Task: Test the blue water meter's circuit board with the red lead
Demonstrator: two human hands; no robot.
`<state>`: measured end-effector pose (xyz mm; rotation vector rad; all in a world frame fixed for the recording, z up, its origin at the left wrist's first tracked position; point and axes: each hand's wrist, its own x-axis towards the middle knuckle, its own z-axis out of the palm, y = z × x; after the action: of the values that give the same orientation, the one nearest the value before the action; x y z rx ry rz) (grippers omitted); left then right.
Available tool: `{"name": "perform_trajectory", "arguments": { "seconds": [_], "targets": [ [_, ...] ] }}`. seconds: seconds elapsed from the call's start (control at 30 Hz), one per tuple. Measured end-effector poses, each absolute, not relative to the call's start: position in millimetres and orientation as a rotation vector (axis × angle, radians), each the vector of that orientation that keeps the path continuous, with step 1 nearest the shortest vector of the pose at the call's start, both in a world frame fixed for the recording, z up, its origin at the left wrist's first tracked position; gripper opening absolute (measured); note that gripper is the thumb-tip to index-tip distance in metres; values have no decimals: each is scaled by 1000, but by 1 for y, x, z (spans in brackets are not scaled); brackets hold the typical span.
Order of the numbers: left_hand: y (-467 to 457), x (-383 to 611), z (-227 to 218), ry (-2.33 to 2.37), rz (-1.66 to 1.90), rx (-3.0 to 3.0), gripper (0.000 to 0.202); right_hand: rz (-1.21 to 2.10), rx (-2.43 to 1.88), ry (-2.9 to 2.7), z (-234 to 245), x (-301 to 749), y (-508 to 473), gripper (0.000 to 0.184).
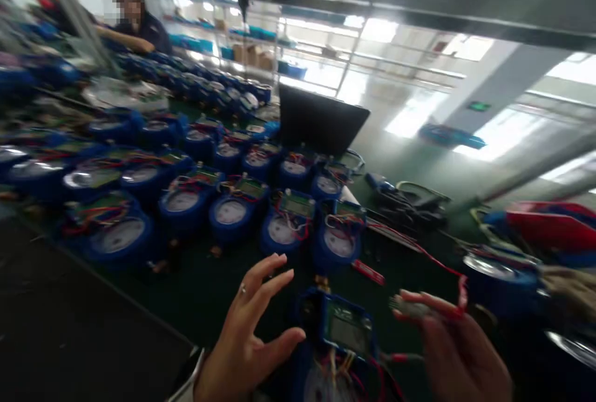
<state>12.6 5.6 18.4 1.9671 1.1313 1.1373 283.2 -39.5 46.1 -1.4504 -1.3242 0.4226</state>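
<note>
My left hand (pixel 249 334) is raised at the bottom centre, fingers spread, holding nothing, just left of a blue water meter (pixel 338 343) with a green circuit board and coloured wires. To the meter's right, my right hand (pixel 459 355) pinches a small grey connector (pixel 412 308) on a red wire (pixel 431 259) that trails back across the bench. The picture is blurred by motion.
Rows of several blue meters (pixel 230 209) cover the dark green bench (pixel 205 290) ahead and to the left. A black panel (pixel 319 120) stands behind them. Black cables (pixel 410 200) and a red-and-blue bin (pixel 549 228) lie at right. A co-worker (pixel 139 26) works at far left.
</note>
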Motion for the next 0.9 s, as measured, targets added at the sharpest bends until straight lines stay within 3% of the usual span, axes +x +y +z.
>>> {"name": "perform_trajectory", "arguments": {
  "seconds": [0.2, 0.57, 0.9],
  "targets": [
    [15, 54, 10, 936, 838, 1797, 74, 499, -1421, -1544, 59, 277, -56, 12],
    [10, 61, 9, 918, 763, 1846, 59, 598, -1476, -1791, 70, 277, -62, 18],
    [12, 64, 10, 902, 823, 1865, 58, 594, -1498, -1840, 76, 277, -60, 13]
  ]
}}
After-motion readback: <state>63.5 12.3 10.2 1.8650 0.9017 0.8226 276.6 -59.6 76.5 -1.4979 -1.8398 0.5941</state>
